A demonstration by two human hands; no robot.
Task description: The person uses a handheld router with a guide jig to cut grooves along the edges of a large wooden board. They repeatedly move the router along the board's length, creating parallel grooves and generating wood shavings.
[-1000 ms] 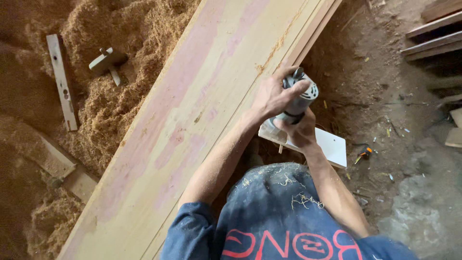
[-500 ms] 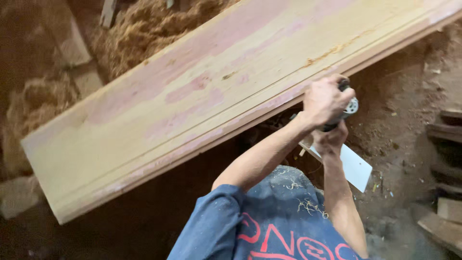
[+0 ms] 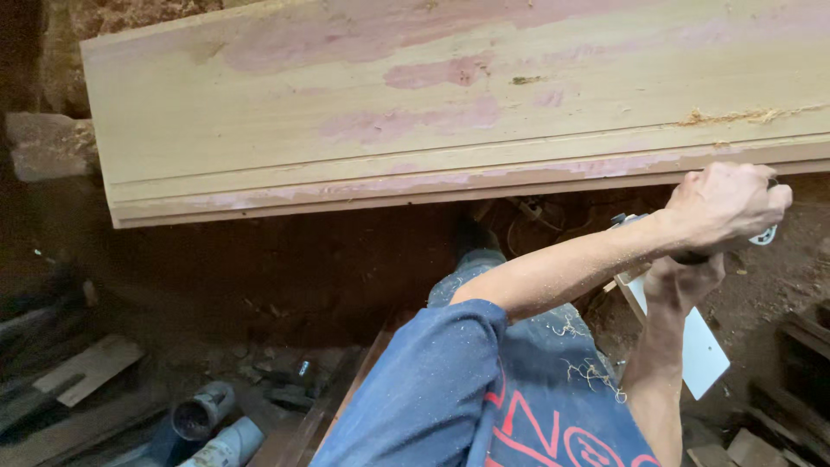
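A long pale wooden plank (image 3: pixel 415 112) with pink stains lies across the top of the view, and its left end shows. At its lower edge on the right, my left hand (image 3: pixel 724 206) is closed over a small grey power tool (image 3: pixel 764 235), which is mostly hidden. My right hand (image 3: pixel 683 281) grips the same tool from below. A flat white plate (image 3: pixel 705 350) hangs under the hands. My blue shirt with red lettering fills the bottom middle.
Dark dirt floor lies under the plank. Grey pipe pieces (image 3: pixel 203 415) and a wooden offcut (image 3: pixel 86 367) are at the lower left. A stone block (image 3: pixel 47 143) sits by the plank's left end. Wood scraps (image 3: pixel 752 445) lie at the bottom right.
The view has swung so the plank now runs level across the top and the sawdust pile is out of sight. Both hands stay on the tool at the plank's edge.
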